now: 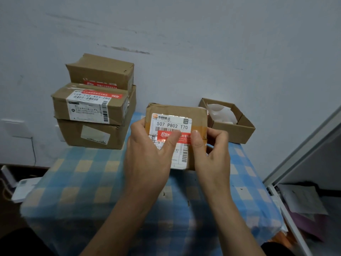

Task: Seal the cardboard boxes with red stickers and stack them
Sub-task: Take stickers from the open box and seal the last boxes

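Blue-checked cloth covers the bench (77,182). At its rear left stands a stack of three brown boxes (96,108), two of them showing red seals. At centre is a cardboard box (177,111), labelled face up, its print reading left to right. The left hand (147,156) and right hand (212,148) grip its sides, thumbs pressing a red sticker (184,138) that lies crosswise.

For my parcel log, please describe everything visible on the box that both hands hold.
The held box is creased brown cardboard, bearing a white label reading 507 P802 T70 and a red sticker. It is over the checked cloth, label facing the camera. The left hand and right hand grip its sides, thumbs on the sticker.
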